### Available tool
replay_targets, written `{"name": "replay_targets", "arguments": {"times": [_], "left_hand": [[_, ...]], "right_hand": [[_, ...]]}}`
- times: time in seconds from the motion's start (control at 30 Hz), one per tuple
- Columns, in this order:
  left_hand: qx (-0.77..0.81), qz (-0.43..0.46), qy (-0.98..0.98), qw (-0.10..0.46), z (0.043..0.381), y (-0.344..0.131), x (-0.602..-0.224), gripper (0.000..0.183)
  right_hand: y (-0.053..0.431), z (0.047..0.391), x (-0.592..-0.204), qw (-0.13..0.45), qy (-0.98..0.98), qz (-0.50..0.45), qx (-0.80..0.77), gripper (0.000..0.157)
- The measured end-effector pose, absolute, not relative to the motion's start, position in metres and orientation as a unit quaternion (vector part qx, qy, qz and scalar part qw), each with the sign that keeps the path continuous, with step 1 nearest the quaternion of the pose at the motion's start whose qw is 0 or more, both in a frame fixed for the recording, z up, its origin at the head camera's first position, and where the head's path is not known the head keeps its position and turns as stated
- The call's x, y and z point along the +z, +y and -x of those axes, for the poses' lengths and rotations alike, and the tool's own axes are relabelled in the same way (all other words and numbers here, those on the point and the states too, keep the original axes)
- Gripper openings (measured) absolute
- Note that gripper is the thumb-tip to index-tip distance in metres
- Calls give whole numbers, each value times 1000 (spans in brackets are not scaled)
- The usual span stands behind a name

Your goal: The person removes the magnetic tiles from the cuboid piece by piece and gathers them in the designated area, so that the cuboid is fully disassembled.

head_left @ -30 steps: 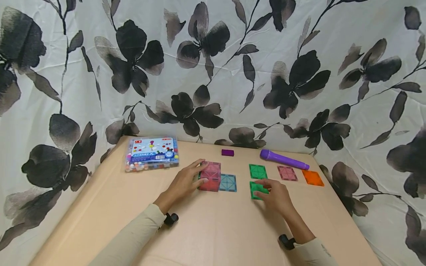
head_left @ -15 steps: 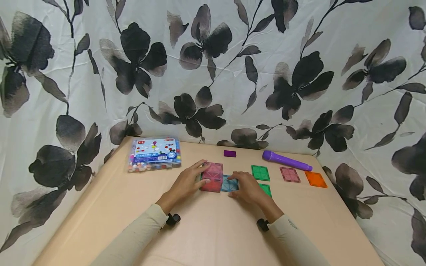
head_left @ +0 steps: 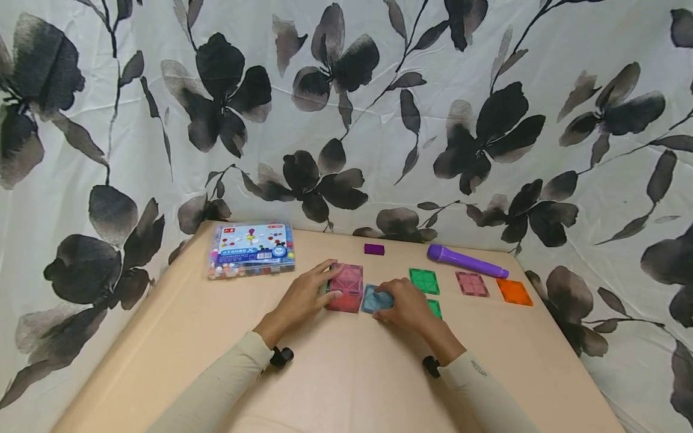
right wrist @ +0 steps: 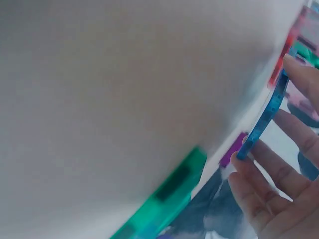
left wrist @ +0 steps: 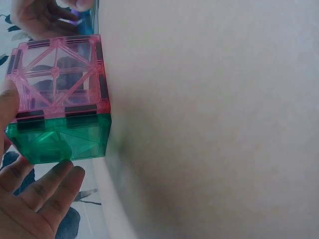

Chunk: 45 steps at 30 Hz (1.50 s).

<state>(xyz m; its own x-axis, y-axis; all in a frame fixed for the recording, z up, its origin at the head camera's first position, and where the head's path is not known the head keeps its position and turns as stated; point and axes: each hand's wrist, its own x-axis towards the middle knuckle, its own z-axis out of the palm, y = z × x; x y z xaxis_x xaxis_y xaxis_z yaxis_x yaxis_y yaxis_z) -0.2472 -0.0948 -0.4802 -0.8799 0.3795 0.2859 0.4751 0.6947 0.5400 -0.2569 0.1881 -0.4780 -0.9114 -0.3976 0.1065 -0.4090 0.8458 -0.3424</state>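
Note:
A small box (head_left: 346,291) of clear magnetic tiles stands on the table, with pink sides to the front and a green side (left wrist: 65,142) on the left. My left hand (head_left: 299,302) holds it at the left, thumb on its near upper edge and index finger toward the far side; other fingers reach along the green side. Just right of the box, my right hand (head_left: 408,308) pinches a blue square tile (right wrist: 266,112) between thumb and fingertips. The tile is tilted, and a narrow gap separates it from the box in the head view.
Two green tiles (head_left: 424,281) lie right of the box, the nearer one partly hidden by my right hand. Beyond are a pink tile (head_left: 473,284), an orange tile (head_left: 514,293), a purple microphone-shaped toy (head_left: 468,262) and a purple block (head_left: 374,249). A plastic case (head_left: 251,251) stands back left.
My right hand has moved left from the nearer green tile to the blue tile, gripped it and shifted it slightly off the box. The left hand stays at the box.

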Motion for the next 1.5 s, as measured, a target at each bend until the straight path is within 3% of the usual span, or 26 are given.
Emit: {"name": "replay_targets", "arguments": {"times": [0.97, 1.2, 1.5], "left_hand": [[-322, 233, -914, 76, 245, -94, -479, 65], [-317, 230, -917, 71, 247, -94, -479, 64], [-323, 227, -917, 63, 248, -94, -475, 66]], "right_hand": [[388, 219, -467, -5, -971, -125, 202, 55], [407, 222, -473, -42, -977, -103, 181, 58], [376, 223, -465, 2, -971, -127, 205, 59]]}}
